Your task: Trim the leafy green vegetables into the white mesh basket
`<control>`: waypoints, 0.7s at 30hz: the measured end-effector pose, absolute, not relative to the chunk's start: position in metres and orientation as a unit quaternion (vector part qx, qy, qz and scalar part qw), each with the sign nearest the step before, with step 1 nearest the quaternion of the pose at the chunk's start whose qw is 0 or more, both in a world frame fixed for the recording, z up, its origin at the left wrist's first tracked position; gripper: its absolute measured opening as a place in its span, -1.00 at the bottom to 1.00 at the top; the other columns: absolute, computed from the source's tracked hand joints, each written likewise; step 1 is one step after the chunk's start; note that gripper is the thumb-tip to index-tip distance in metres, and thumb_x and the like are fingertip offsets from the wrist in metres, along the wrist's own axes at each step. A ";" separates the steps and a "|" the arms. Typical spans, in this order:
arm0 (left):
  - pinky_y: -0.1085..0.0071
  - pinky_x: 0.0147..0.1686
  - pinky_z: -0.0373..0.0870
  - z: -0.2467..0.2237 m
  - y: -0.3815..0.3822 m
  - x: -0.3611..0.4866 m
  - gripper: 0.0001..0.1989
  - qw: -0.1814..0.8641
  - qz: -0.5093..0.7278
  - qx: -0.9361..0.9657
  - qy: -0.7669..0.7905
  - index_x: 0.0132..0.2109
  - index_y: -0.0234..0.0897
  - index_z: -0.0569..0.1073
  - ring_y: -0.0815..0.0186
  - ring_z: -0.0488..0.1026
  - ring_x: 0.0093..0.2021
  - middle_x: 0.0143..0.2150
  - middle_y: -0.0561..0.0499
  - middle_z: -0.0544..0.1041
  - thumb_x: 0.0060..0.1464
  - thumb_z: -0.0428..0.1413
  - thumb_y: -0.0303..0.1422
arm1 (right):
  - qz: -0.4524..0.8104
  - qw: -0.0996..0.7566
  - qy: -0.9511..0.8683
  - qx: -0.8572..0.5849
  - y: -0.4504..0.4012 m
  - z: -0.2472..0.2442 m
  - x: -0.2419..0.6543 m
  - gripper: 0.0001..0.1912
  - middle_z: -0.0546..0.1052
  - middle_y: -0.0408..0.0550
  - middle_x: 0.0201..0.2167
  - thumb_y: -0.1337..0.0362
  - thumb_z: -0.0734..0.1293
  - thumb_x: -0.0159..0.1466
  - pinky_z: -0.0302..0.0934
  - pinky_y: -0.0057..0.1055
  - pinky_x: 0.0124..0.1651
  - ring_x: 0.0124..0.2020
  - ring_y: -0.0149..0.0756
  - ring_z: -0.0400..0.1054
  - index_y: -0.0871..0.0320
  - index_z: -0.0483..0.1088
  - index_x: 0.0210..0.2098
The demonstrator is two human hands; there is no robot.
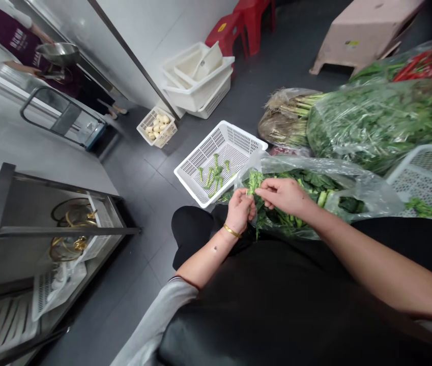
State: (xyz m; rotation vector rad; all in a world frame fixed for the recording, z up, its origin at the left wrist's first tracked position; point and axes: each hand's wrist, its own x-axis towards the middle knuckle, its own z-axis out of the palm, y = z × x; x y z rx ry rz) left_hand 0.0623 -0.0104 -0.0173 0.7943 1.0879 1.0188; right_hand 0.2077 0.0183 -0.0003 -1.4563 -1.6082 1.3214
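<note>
Between my two hands is a light-green piece of leafy vegetable stem (254,179). My left hand (239,209), with a gold bangle at the wrist, is closed around its lower end. My right hand (282,195) pinches at the same piece from the right, thumb and fingertips together. Beneath them a clear plastic bag (376,195) lies open, filled with dark-green leafy vegetables (317,182). Just beyond my left hand stands a white perforated basket (188,179), with several short green stem pieces (216,173) on its bottom.
Bagged greens (383,119) and rooted stalks (286,114) lie at right, near another white basket (429,165). Farther off are a basket of pale peeled vegetables (157,127), stacked white bins (196,76), red stools (231,30) and a pink stool (364,30). A metal rack (66,231) stands left; a person (17,40) holds a metal bowl.
</note>
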 end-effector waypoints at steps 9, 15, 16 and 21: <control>0.59 -0.62 0.11 0.000 -0.010 0.080 -0.77 0.659 0.442 0.371 0.481 -0.18 -0.22 0.39 0.46 0.25 -0.54 -0.44 0.07 0.36 -0.05 0.17 -0.36 | 0.240 0.293 -0.744 -0.550 0.013 -0.002 0.216 -0.68 0.41 -0.04 -0.59 0.18 0.14 0.26 0.08 -0.42 -0.47 -0.57 -0.35 0.27 0.15 0.27 -0.57; 0.68 -0.74 -0.21 0.006 0.003 0.078 -0.81 0.832 0.377 0.174 0.367 -0.18 -0.31 0.35 0.60 -0.06 -0.70 -0.57 0.19 0.09 0.01 0.10 -0.39 | 0.181 0.361 -0.793 -0.455 -0.012 -0.010 0.244 -0.70 0.43 -0.03 -0.54 0.20 0.12 0.30 0.15 -0.41 -0.34 -0.46 -0.32 0.31 0.15 0.39 -0.43; 0.68 -0.74 -0.20 0.006 0.004 0.079 -0.81 0.837 0.375 0.175 0.357 -0.17 -0.31 0.35 0.59 -0.05 -0.69 -0.58 0.19 0.08 0.02 0.09 -0.39 | 0.226 0.373 -0.751 -0.496 -0.011 -0.011 0.248 -0.69 0.43 -0.05 -0.56 0.16 0.14 0.30 0.16 -0.41 -0.36 -0.49 -0.33 0.32 0.14 0.38 -0.46; 0.66 -0.74 -0.18 0.000 -0.002 0.093 -0.76 0.806 0.381 0.244 0.381 -0.18 -0.20 0.28 0.58 0.01 -0.72 -0.57 0.20 0.16 0.00 0.15 -0.34 | 0.446 0.365 -0.573 -0.583 0.008 -0.014 0.254 -0.67 0.42 -0.14 -0.66 0.03 0.20 0.23 0.14 -0.42 -0.47 -0.62 -0.36 0.29 0.12 0.28 -0.52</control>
